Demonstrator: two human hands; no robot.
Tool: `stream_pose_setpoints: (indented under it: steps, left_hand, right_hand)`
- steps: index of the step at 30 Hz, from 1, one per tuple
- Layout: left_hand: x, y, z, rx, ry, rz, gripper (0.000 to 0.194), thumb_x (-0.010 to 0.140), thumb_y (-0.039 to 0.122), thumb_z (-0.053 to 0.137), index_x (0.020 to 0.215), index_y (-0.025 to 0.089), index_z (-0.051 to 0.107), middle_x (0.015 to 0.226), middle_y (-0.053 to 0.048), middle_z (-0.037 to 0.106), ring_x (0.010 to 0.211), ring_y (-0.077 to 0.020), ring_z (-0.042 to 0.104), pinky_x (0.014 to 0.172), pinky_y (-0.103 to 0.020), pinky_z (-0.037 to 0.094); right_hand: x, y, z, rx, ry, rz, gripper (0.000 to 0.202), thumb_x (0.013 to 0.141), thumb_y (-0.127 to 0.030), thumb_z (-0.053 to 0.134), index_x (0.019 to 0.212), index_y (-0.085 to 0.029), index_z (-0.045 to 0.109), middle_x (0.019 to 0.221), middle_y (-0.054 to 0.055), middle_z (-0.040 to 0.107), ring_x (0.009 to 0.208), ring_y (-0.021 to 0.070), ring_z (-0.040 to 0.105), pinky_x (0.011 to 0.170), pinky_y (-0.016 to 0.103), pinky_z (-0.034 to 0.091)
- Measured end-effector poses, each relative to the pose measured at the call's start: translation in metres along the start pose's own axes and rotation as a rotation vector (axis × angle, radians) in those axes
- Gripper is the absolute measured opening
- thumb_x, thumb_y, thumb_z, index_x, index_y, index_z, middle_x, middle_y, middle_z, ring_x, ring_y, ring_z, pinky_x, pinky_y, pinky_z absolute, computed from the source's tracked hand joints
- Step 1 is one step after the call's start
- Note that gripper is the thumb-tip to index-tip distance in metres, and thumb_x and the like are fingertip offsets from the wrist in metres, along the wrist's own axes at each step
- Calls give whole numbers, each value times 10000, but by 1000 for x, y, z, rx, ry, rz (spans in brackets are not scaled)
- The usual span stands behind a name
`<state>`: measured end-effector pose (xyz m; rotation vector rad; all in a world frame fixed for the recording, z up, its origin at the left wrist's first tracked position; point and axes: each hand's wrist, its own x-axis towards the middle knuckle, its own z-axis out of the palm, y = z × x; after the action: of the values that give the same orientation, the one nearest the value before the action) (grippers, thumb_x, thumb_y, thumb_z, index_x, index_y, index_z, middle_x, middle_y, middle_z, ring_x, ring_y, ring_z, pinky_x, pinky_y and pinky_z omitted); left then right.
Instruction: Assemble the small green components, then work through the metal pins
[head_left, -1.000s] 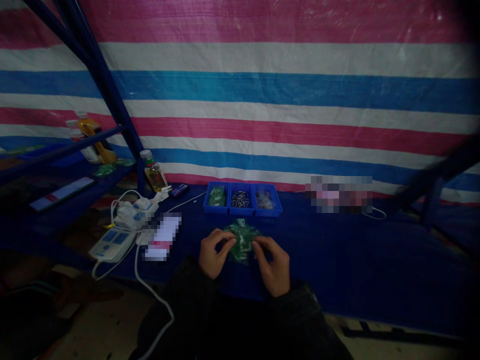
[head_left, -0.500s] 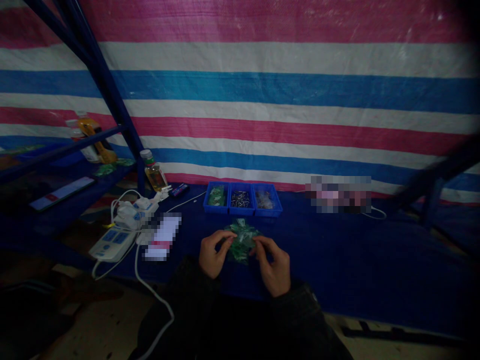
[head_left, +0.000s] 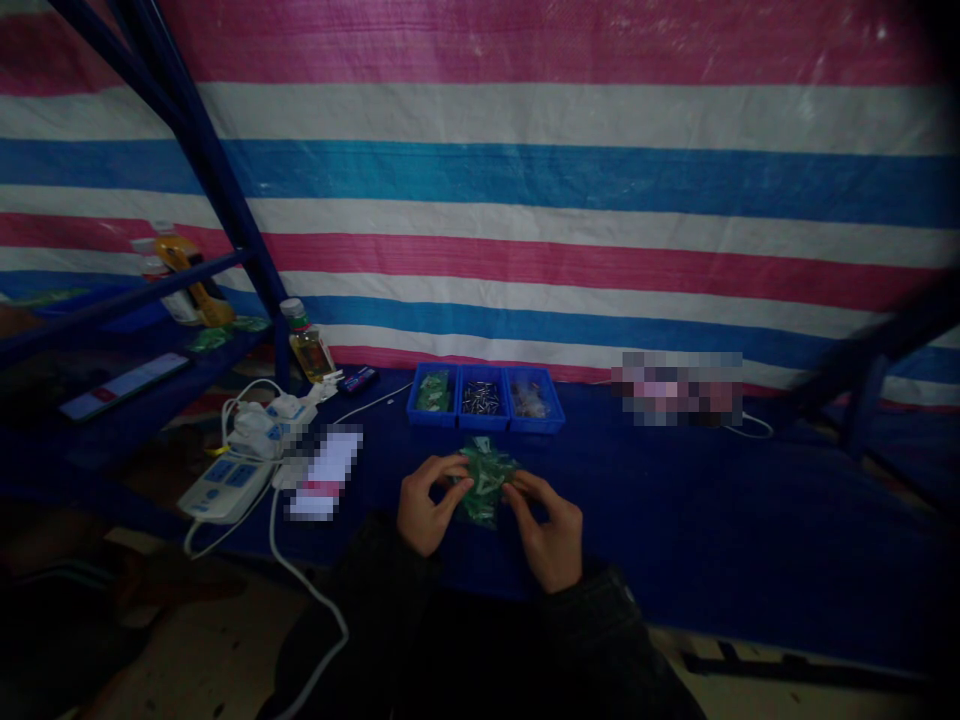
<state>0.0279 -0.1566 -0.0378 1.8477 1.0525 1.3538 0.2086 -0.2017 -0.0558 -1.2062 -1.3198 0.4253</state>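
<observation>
Location presents as a makeshift workshop or packing station; exact type cannot be confirmed. Evidence: a blue surface (head_left: 712,530) in a metal frame (head_left: 217,190), backed by a striped plastic sheet (head_left: 525,170). Three small blue trays (head_left: 484,423) stand side by side near the surface's far edge, the middle one holding small metal parts (head_left: 481,399). A power strip (head_left: 225,488) lies toward the left end.

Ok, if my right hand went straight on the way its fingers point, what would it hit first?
Probably the green plastic packets, right by the fingertips of your right hand; whether they touch is hard to judge.
</observation>
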Motion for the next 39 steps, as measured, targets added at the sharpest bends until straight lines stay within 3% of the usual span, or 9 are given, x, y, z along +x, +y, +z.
stream_pose_setpoints:
  steps: [3,6,15,20,24,26,29,33,39]
  left_hand:
    - [2,1,-1,21,3,83,57,887,216,705,891,194,757,905,-81,726,898,-222,665,730,-309,538]
    - [4,5,-2,35,19,117,64,883,208,705,857,201,763,902,-88,702,901,-228,639,708,-311,526]
    - [4,8,-2,6,-7,117,67,903,193,679,890,189,744,898,-86,709,892,-220,643,697,-299,518]
    - [2,6,-1,3,16,71,63,901,221,688,905,178,735,971,-91,727,943,-225,678,753,-305,547]
    - [0,6,-1,-18,20,7,105,914,246,674,954,172,737,969,-78,739,825,-189,711,773,-297,563]
    - [0,7,-2,-6,-3,24,135,940,242,636,975,181,751,970,-83,744,877,-200,713,820,-312,562]
    - [2,6,-3,11,-29,71,193,969,227,585,986,193,774,1012,-98,749,999,-227,698,908,-350,545]
    - [3,2,-4,7,-19,76,189,961,228,601,991,197,786,1002,-101,751,986,-228,694,884,-356,554]
    - [5,4,-3,39,21,128,126,922,231,667,916,215,792,897,-87,752,933,-235,665,858,-389,540]
  right_hand:
    - [3,-1,-3,-43,-19,-91,136,952,-275,613,949,-221,738,966,75,740,883,226,709,753,346,580]
    - [5,-5,-5,-52,-15,-119,145,951,-227,602,909,-230,741,968,70,700,903,215,679,756,339,560]
    - [4,-5,-3,-5,0,-102,124,952,-229,599,891,-216,706,975,70,713,913,214,685,747,325,547]
    - [0,-1,0,-21,6,-1,121,926,-319,666,958,-203,668,844,40,726,703,176,681,657,297,548]
    - [-1,1,0,25,24,53,156,919,-340,671,982,-203,628,821,30,726,662,168,674,631,288,554]
    - [-1,1,0,7,1,34,143,936,-341,639,977,-204,652,830,36,730,652,169,670,634,295,552]
    - [-1,1,-2,-26,-34,6,186,974,-321,565,1024,-209,704,823,37,732,667,181,680,680,317,557]
    - [0,1,-2,-16,-27,8,210,973,-301,564,1079,-214,723,865,43,748,713,194,703,722,331,568]
    - [5,-6,-3,-36,-36,-61,141,956,-293,607,949,-216,726,928,66,724,838,211,692,715,323,556]
